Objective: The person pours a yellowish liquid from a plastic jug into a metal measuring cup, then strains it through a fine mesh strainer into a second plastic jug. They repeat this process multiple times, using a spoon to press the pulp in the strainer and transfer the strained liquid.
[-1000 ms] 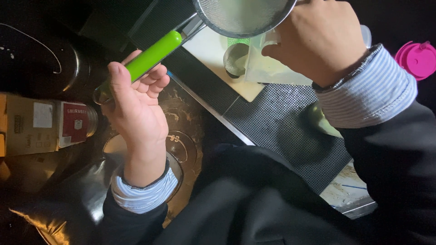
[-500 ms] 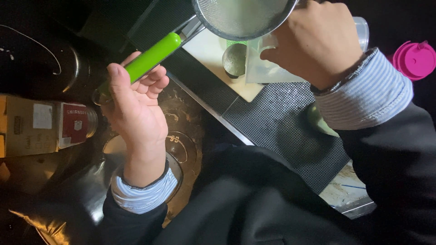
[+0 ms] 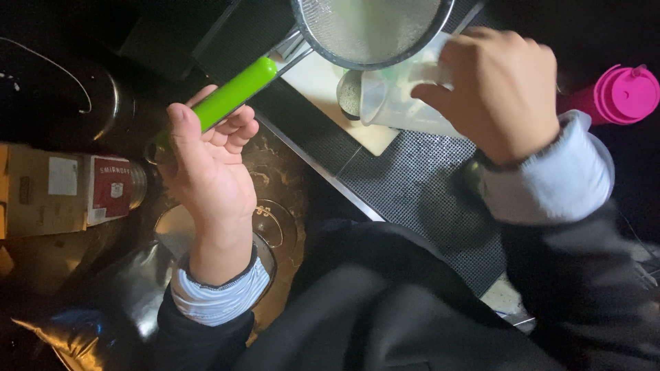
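Head view: a fine-mesh strainer [image 3: 371, 31] is being held by its green handle [image 3: 230, 96], around which the left hand [image 3: 206, 172] is being curled, fingers closed and thumb laid along the grip. The sieve bowl is being kept directly above a clear plastic cup [image 3: 405, 96], which is being clasped from the side by the right hand [image 3: 498, 89], fingers wrapped on its wall. The cup is being supported over a black perforated mat [image 3: 419, 185] on the desk. A pink lid [image 3: 625, 93] is being left well apart, at the right edge.
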